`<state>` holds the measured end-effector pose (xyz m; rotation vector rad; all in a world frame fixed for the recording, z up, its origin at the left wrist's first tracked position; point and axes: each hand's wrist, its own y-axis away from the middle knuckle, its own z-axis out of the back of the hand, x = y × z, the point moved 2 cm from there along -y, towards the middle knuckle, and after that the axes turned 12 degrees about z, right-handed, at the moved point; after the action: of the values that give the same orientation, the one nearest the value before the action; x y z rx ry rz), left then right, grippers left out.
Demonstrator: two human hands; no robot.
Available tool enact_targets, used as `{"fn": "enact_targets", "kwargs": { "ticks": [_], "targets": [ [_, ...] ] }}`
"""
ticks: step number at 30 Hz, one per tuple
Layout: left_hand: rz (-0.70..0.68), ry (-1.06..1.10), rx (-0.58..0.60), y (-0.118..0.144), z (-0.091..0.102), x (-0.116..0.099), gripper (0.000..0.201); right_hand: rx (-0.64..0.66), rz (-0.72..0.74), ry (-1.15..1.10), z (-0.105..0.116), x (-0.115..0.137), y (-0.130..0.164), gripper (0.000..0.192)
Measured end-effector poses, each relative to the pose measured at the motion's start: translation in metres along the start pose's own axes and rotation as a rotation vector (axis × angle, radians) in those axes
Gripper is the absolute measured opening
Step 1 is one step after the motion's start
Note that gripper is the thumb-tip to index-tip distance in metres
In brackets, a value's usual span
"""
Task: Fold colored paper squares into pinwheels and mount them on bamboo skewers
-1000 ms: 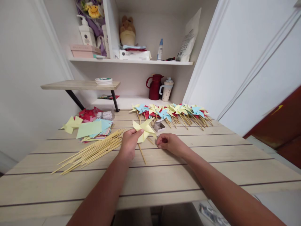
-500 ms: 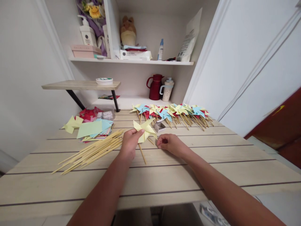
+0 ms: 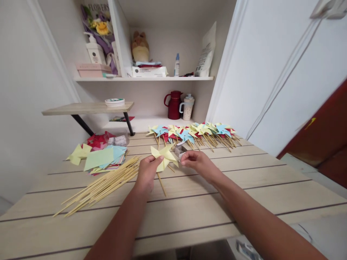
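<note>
Pinching a pinwheel (image 3: 167, 156) in our left hand (image 3: 147, 172), we curl our right hand (image 3: 199, 163) nearby. We cannot tell its contents.

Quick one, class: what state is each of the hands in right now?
Left hand: closed, holding a yellow paper pinwheel.
Right hand: curled closed; cannot tell whether it holds anything.

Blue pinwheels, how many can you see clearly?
3 show clearly: a left pinwheel, a middle pinwheel and a right pinwheel, all in the far bunch. More may be hidden under others.
</note>
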<state>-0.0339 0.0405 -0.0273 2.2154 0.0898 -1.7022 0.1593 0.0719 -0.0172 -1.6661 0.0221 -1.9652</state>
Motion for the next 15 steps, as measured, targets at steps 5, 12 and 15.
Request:
{"fn": "enact_targets", "kwargs": {
  "ticks": [5,12,15],
  "targets": [
    [-0.009,-0.071,0.025,0.002,-0.005,0.004,0.029,-0.099,0.104,-0.069,-0.005,0.009,0.000,0.014],
    [-0.054,-0.118,0.047,0.003,-0.008,0.007,0.032,-0.121,0.222,-0.004,-0.012,0.011,0.002,0.010],
    [-0.086,-0.128,0.033,0.004,-0.008,0.006,0.032,-0.112,0.222,0.002,-0.014,0.012,0.002,0.010]
  ]
}}
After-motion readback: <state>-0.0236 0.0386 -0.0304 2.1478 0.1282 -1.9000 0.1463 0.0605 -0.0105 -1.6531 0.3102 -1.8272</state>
